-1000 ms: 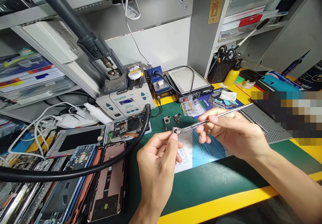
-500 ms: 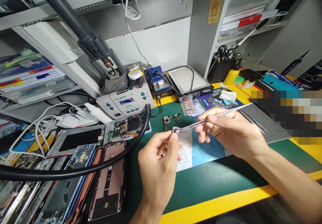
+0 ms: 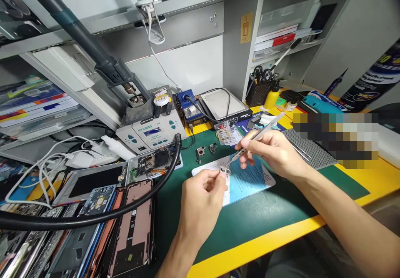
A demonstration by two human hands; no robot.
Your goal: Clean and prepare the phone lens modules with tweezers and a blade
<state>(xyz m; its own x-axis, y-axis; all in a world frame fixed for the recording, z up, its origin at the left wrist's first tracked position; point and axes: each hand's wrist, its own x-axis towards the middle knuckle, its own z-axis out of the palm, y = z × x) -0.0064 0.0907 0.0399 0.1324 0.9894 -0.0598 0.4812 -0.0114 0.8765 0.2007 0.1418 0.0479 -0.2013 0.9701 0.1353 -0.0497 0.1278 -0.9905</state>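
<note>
My left hand (image 3: 204,201) pinches a small silvery phone camera module (image 3: 227,171) between thumb and fingertips, above a printed white-and-blue sheet (image 3: 250,182). Slim metal tweezers (image 3: 250,144) lie in the closed fingers of my right hand (image 3: 275,153), slanting down to the left. Their tip is at the module's upper edge; whether it touches I cannot tell. Just beyond the sheet, two more small modules (image 3: 200,153) rest on the green mat (image 3: 175,228).
Opened phone parts (image 3: 133,228) crowd the left side, with a thick black hose (image 3: 146,201) arching over them. Behind stand a hot-air station (image 3: 153,134) and a flat heating plate (image 3: 218,103). A grey perforated pad (image 3: 312,149) lies on the right.
The view has shifted, and both hands with the module sit slightly lower in it. The module is turned to show more of its face, and the tweezers slope more steeply.
</note>
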